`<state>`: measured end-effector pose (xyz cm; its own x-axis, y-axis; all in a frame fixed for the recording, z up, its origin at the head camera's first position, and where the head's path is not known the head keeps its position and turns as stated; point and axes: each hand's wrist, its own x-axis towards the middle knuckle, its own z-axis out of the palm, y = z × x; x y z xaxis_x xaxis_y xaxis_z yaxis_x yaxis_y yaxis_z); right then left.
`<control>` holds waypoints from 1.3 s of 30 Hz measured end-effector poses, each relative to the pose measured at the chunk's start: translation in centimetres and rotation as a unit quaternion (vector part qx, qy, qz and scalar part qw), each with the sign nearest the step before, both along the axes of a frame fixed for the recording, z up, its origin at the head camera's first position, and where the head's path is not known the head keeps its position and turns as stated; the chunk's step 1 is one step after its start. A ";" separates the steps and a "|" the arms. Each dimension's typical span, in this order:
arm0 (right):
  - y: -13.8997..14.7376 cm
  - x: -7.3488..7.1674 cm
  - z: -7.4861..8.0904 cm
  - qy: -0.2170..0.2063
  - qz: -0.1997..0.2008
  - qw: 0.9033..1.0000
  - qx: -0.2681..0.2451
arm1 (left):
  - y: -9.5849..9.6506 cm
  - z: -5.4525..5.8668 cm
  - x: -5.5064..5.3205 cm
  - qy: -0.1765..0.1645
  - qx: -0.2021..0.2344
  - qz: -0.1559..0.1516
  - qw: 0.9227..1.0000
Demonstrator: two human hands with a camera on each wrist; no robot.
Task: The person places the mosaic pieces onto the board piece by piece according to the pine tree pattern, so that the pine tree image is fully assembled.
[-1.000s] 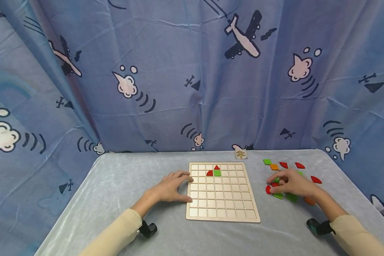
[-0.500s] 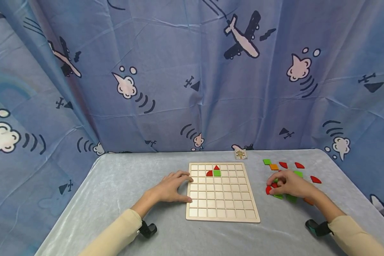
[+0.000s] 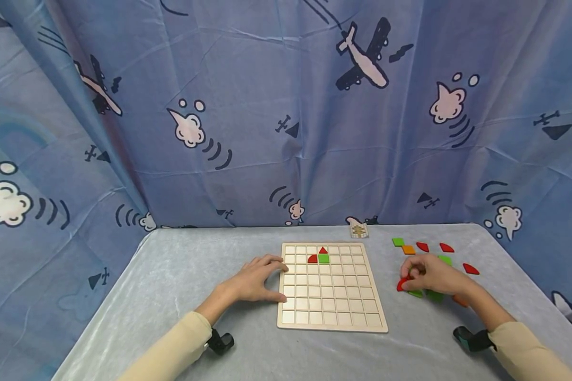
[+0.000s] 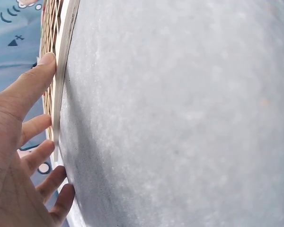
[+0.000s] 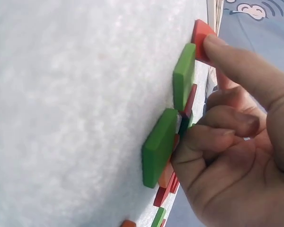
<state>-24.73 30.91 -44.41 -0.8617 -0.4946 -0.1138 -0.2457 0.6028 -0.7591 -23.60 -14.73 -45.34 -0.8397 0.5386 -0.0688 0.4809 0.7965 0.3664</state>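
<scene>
Red flat tile [image 5: 201,41], right of the pale wooden gridded board [image 3: 333,291], at the left edge of scattered red, green and orange flat pieces [image 3: 408,249]. The grip of the right hand [image 3: 434,274] is clamped on it; the left hand [image 3: 256,278], fingers apart, touches the board's left edge.

Head view, right: right hand [image 3: 434,273] partly hides red tile [image 3: 401,286]; card [image 3: 359,230] right of center, print too small. Left wrist view: left hand [image 4: 7,151] cropped at left edge. Right wrist view: orange tile [image 5: 128,223] cropped at bottom.
</scene>
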 end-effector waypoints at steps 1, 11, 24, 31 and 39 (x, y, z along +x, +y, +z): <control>0.0 0.0 0.0 0.000 0.004 1.000 -0.004 | 0.0 0.0 0.0 0.000 0.000 -0.001 1.000; 0.4 -0.2 0.4 -0.002 0.040 0.999 -0.013 | 0.0 -0.1 -0.1 0.002 0.007 -0.006 1.000; 0.1 -0.9 0.5 -0.016 0.001 1.000 -0.024 | 0.0 0.2 -0.1 0.001 0.008 -0.006 1.000; -0.7 -1.0 0.4 -0.009 -0.014 0.999 -0.028 | 0.0 0.2 0.0 0.003 0.010 -0.009 1.000; -2.1 -1.2 0.4 0.004 -0.025 0.999 -0.033 | 0.0 0.2 0.2 0.007 0.012 -0.009 1.000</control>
<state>-25.91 28.82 -44.02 -0.8865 -0.4566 -0.0753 -0.2223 0.5630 -0.7960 -23.42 -14.70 -45.17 -0.8307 0.5550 -0.0432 0.5004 0.7785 0.3789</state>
